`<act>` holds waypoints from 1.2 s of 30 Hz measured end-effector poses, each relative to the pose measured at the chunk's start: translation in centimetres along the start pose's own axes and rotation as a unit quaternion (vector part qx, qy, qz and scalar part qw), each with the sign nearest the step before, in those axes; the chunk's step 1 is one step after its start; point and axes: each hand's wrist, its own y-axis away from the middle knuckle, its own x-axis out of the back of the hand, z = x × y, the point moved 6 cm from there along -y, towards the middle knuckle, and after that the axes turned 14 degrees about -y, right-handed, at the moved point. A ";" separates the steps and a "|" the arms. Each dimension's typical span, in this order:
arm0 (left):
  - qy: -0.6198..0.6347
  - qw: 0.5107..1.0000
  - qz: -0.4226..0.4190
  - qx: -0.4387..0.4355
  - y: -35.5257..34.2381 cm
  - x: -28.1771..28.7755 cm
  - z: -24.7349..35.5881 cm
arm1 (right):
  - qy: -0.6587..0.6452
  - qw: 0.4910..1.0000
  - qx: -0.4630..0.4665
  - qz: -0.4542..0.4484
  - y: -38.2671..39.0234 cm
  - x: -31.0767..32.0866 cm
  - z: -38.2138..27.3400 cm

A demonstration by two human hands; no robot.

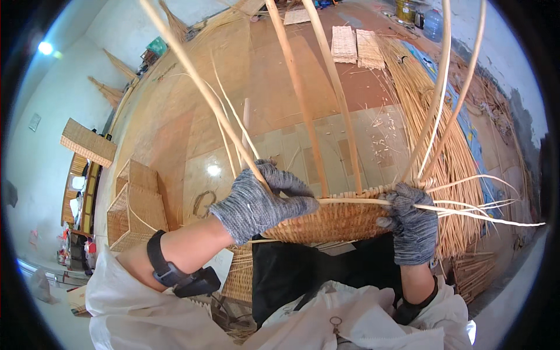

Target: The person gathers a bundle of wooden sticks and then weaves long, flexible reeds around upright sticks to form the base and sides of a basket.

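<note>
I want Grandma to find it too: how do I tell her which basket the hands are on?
Look for the big black cloth at the bottom middle. Just above it, by the gloved left hand and gloved right hand, is a tan woven basket. Unlike the woven boxes on the left, it has tall bare rods rising from its rim.

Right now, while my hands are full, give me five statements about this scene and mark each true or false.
1. Both hands are bare. False: the left hand and the right hand wear grey knitted gloves.
2. The left hand holds a slanting rod. True.
3. The pale strands extend rightward past the right hand. True.
4. The big pile of long stalks lies at the left. False: the stalk pile is on the right.
5. The water jug in the background is blue. True.
</note>
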 end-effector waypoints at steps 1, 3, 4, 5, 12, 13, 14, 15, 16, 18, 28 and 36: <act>0.031 0.997 -0.017 0.068 0.0 -0.1 -0.2 | 0.209 0.960 0.169 -0.074 -0.5 0.0 -0.7; 0.060 0.989 -0.033 0.135 0.2 -0.3 -0.5 | 0.400 0.844 0.327 -0.143 0.2 -1.1 -1.2; 0.050 0.989 -0.031 0.139 0.3 -0.4 -0.4 | 0.286 0.921 0.229 -0.136 -0.3 -0.6 -0.7; 0.040 0.989 -0.029 0.142 0.1 -0.4 -0.3 | 0.163 0.971 0.124 -0.126 -0.7 -0.2 0.0; 0.007 0.987 -0.012 0.158 -0.5 -0.2 0.6 | -0.059 0.998 -0.020 -0.020 0.3 -0.1 0.1; 0.016 0.985 -0.012 0.169 -0.6 -0.3 0.6 | -0.035 0.997 0.032 -0.061 -0.1 0.1 0.1; 0.026 0.983 -0.010 0.183 -0.5 -0.4 0.5 | -0.011 0.991 0.081 -0.104 -0.4 0.0 0.0; 0.029 0.982 -0.007 0.184 -0.5 -0.4 0.5 | -0.007 0.991 0.080 -0.106 -0.6 0.2 0.1; 0.030 0.977 -0.006 0.209 -0.3 -0.4 0.4 | 0.185 0.939 0.239 -0.164 -0.1 -0.9 -1.4; 0.043 0.972 0.002 0.232 -0.1 -0.3 0.4 | 0.375 0.816 0.384 -0.216 1.3 -2.0 -1.7; -0.030 0.983 0.050 0.175 0.6 -0.5 -0.1 | 0.424 0.807 0.224 -0.345 2.2 -16.0 -8.3; -0.030 0.976 0.020 0.216 0.6 -0.4 1.3 | 0.772 0.461 0.097 -0.426 -7.0 -21.8 -1.9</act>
